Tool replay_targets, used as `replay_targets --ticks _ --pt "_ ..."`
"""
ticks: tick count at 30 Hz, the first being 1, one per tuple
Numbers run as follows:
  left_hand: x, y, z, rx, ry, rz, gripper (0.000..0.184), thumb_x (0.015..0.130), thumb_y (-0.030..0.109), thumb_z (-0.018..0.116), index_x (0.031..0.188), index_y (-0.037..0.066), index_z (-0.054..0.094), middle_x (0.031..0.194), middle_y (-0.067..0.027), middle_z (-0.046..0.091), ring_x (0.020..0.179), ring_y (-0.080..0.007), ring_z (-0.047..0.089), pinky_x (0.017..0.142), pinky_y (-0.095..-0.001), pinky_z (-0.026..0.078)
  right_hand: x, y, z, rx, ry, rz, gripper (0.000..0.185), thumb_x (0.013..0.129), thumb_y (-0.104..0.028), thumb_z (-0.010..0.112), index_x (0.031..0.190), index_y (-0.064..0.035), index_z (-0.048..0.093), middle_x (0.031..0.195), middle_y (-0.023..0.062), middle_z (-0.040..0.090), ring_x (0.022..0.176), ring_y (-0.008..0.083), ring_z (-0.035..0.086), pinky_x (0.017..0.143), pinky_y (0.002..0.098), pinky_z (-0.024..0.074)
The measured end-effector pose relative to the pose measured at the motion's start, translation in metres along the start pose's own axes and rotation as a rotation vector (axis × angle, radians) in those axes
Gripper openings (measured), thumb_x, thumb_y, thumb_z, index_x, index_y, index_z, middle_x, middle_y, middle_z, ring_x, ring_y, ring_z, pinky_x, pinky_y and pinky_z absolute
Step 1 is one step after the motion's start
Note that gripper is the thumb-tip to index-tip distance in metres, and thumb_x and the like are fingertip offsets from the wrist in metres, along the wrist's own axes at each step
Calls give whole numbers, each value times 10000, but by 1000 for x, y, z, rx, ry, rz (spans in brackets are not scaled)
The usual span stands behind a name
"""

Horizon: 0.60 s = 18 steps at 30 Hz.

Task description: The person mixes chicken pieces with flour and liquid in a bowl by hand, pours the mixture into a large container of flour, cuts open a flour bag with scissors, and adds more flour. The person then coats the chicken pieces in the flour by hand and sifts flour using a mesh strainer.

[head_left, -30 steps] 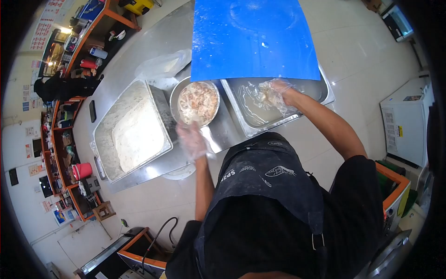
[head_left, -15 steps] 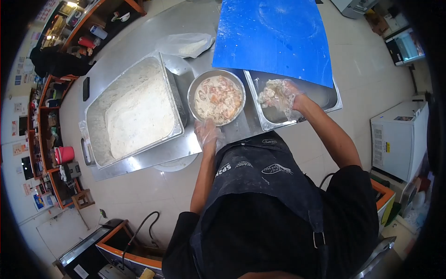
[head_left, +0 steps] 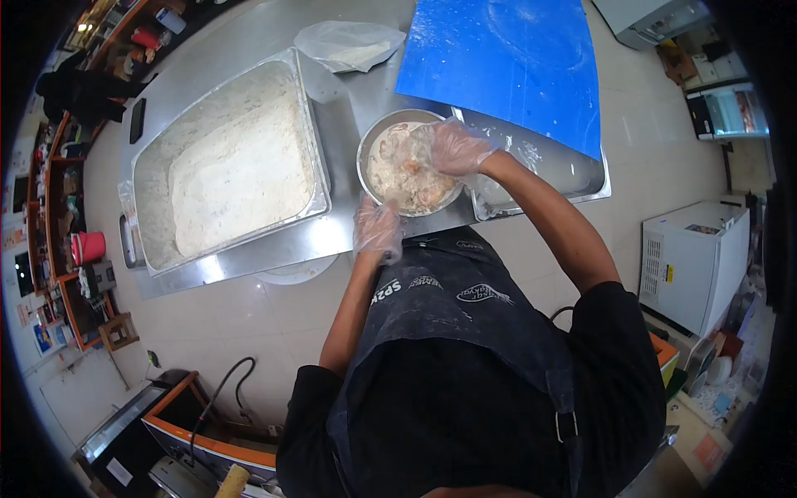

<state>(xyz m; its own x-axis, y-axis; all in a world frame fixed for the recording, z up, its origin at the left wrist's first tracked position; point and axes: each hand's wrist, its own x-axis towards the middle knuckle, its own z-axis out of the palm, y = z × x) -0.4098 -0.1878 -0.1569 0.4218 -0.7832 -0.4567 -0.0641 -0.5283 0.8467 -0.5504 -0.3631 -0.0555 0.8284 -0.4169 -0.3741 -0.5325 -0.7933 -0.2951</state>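
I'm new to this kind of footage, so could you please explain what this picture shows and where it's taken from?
There is no machine: a head-worn camera looks down at the wearer's own hands, in clear plastic gloves. On a metal table stand a large tray of white powder, a round bowl of wet, coated pieces, and another tray, partly covered by a blue board. The left hand is at the bowl's near rim; the right hand reaches into the bowl, its grip unclear.

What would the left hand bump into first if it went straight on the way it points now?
Most likely the bowl: the left hand points at its near side and may already be touching it; depth is hard to judge.
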Motion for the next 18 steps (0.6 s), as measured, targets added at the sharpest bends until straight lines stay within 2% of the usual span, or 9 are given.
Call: replay_targets --ticks 2,4,6,9,10,12,15,16,18 --pt "-4 9 -11 -102 -105 -94 420 853 327 568 1165 51 510 685 -90 620 530 -133 575 473 -297 465 5 -11 3 -72 -2 57 341 767 -244 488 975 -3 612 854 212 621 852 276 620 756 351 469" --pt "-16 19 -22 -180 -40 -88 448 886 311 528 1249 64 440 623 -74 582 476 -118 527 425 -266 441 23 1 71 -323 413 -133 431 763 -242 503 1128 -14 526 965 213 604 930 308 597 811 393 451" --pt "-23 8 -37 -310 -2 -17 512 917 307 481 1343 60 340 587 -71 557 435 -104 485 401 -247 429 31 -16 89 -258 479 17 627 764 -222 526 1330 -36 328 1132 214 548 1034 354 548 898 458 406" --pt "-23 -24 -60 -363 136 -44 503 922 297 474 1335 42 340 583 -75 551 423 -104 471 401 -249 428 52 -8 84 -68 159 6 517 774 -170 515 1260 -26 414 1076 216 568 1001 330 570 836 425 450" --pt "-25 -32 -65 -434 212 -22 486 893 283 540 1296 60 385 556 -56 537 411 -107 479 374 -237 404 55 -7 79 -126 78 29 474 778 -151 504 1231 -29 442 1067 212 570 992 322 575 814 415 461" --pt "-27 -39 -77 -498 237 -17 473 890 268 543 1288 60 394 548 -50 527 412 -107 481 370 -232 399 50 -17 43 -248 -92 77 396 786 -112 483 1174 -35 500 1048 206 575 973 308 586 771 395 484" --pt "-27 -46 -95 -572 268 -33 461 884 251 552 1282 68 407 552 -51 525 417 -107 485 369 -226 393 40 -14 26 -172 4 -100 270 792 -77 460 1035 -32 570 1018 200 578 941 293 596 716 370 503" --pt "-27 -48 -99 -557 268 -48 474 883 261 553 1288 67 401 559 -54 532 422 -106 486 374 -230 398 42 3 52 -145 228 -283 236 795 -73 457 992 -68 587 1038 168 581 939 296 593 764 387 492" --pt "-30 -46 -100 -429 193 -86 510 882 293 552 1304 61 385 583 -61 549 437 -107 492 395 -242 416 33 -17 38 -153 270 -445 244 795 -73 455 997 -99 590 1056 139 583 942 299 591 787 395 482"
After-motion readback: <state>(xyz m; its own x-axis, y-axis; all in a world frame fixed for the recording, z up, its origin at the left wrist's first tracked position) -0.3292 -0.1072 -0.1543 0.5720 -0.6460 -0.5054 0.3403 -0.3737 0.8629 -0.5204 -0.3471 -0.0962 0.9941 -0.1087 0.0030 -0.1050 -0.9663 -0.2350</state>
